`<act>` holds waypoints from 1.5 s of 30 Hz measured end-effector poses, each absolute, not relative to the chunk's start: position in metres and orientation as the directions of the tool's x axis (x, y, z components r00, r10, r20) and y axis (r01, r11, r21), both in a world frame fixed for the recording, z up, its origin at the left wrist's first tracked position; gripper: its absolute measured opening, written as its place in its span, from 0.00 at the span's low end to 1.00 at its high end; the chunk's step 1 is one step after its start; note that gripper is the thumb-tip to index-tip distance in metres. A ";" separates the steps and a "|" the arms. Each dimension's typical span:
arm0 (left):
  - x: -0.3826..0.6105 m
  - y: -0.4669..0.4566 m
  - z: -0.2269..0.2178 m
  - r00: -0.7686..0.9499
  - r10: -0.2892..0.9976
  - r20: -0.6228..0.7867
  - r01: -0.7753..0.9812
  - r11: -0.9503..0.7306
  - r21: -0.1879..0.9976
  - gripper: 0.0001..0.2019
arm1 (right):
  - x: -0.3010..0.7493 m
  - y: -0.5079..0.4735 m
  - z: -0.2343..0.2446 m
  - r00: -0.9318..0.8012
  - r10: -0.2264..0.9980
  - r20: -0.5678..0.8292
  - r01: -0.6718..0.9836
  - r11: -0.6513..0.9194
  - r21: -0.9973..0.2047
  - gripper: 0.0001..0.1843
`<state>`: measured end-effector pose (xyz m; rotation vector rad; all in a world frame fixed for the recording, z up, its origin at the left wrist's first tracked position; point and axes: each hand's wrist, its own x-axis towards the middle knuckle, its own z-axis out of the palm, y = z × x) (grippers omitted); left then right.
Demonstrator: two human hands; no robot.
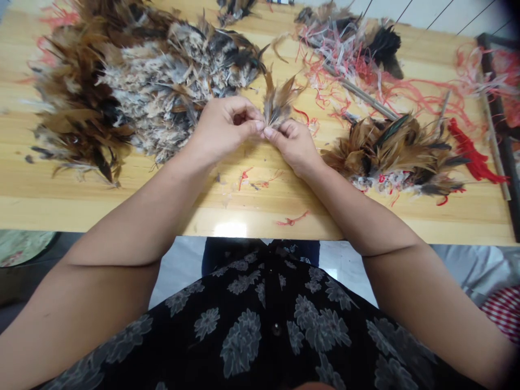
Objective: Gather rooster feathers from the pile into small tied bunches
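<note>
A small bunch of brown and grey feathers (279, 97) stands upright between my hands, over the middle of the table. My left hand (227, 125) is closed, its thumb and fingertips pinching the bunch at its base. From the other side my right hand (296, 145) pinches the same base, thumb against curled fingers. The two thumbs nearly touch, and the quill ends are mostly covered by the fingertips. Just left of my left hand lies a large heap of loose feathers (150, 92), fluffy grey in the middle and brown around it.
Bundled brown feathers (390, 149) with red and white bindings lie to the right, beside red strings (473, 151). Pink and white plastic strands (353, 54) tangle farther back around a thin stick (369, 99). A dark frame (498, 119) stands at the right edge. Red thread scraps (293, 219) lie near the front.
</note>
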<state>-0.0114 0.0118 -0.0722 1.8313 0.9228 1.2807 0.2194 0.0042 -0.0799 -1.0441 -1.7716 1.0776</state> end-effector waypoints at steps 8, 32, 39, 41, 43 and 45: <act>-0.028 0.048 -0.081 -0.105 0.792 0.602 0.213 -0.573 0.791 0.18 | 0.220 0.003 -0.076 -0.332 0.933 0.135 0.219 0.216 -0.952 0.34; -0.001 -0.012 -0.031 0.169 0.874 0.456 0.402 -0.484 0.777 0.14 | 0.220 -0.006 -0.066 -0.414 0.900 0.138 0.224 0.248 -0.942 0.33; 0.004 -0.011 -0.030 0.170 0.845 0.506 0.467 -0.522 0.714 0.15 | 0.219 -0.009 -0.061 -0.410 0.902 0.135 0.237 0.249 -0.939 0.34; 0.004 -0.010 -0.031 0.155 0.854 0.496 0.440 -0.509 0.740 0.15 | 0.219 -0.009 -0.061 -0.397 0.908 0.131 0.240 0.241 -0.940 0.35; 0.003 -0.009 -0.031 0.153 0.860 0.487 0.416 -0.503 0.757 0.15 | 0.218 -0.009 -0.062 -0.389 0.912 0.132 0.237 0.238 -0.942 0.36; 0.002 -0.007 -0.033 0.165 0.857 0.489 0.408 -0.510 0.757 0.15 | 0.218 -0.008 -0.064 -0.390 0.911 0.134 0.238 0.240 -0.941 0.35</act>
